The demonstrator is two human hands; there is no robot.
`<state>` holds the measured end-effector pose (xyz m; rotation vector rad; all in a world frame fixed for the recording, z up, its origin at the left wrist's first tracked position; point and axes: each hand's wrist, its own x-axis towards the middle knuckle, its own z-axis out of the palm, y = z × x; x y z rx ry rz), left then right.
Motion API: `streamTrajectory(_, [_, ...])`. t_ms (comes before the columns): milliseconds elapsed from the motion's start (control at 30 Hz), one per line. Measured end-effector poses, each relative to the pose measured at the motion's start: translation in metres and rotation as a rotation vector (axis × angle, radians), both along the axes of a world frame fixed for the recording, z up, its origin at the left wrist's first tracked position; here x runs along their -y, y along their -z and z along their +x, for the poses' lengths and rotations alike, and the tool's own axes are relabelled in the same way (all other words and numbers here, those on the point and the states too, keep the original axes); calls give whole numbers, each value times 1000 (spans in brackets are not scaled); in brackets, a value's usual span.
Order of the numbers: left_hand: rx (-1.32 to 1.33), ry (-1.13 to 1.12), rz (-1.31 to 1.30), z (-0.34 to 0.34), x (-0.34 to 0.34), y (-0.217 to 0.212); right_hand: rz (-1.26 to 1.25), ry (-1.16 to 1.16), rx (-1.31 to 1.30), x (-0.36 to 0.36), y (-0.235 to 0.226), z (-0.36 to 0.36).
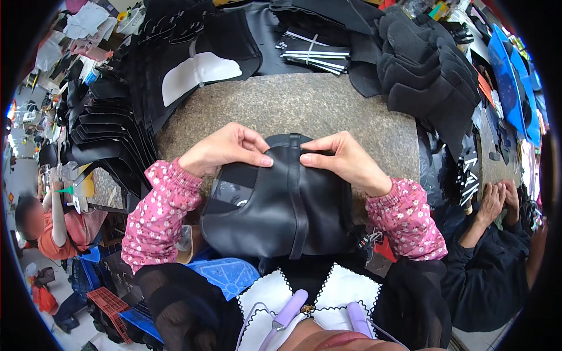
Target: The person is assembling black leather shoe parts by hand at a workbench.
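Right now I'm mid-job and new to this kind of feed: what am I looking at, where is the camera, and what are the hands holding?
There is no machine here: a person works with two bare hands. The one picture comes from a wide fisheye camera worn on the person's head, looking down, so straight edges curve near the rim and the forearms in pink flowered sleeves enter from below.

The left hand and the right hand both pinch the top edge of a black leather-like piece with a raised strip down its middle. It rests at the near edge of a speckled stone-like worktop.

Around the worktop lie stacks of black cut pieces, more dark stacked pieces at the right, and one black piece with a white patch. Another person's hands show at the right edge.
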<state>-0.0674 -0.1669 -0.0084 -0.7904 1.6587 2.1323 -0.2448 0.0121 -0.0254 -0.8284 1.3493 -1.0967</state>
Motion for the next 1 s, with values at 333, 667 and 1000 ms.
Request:
streamTrajectory(333, [-220,-84,-327,2,-11,35,-9,-57,-519,15,21,-6])
streamTrajectory(667, [-297,-190,-487,5,-13,40,15,-34,-550,21,14,-2])
streamTrajectory(1000, [-208,-258,-553,9,-21,45,44,-97,-445,30,18,-10])
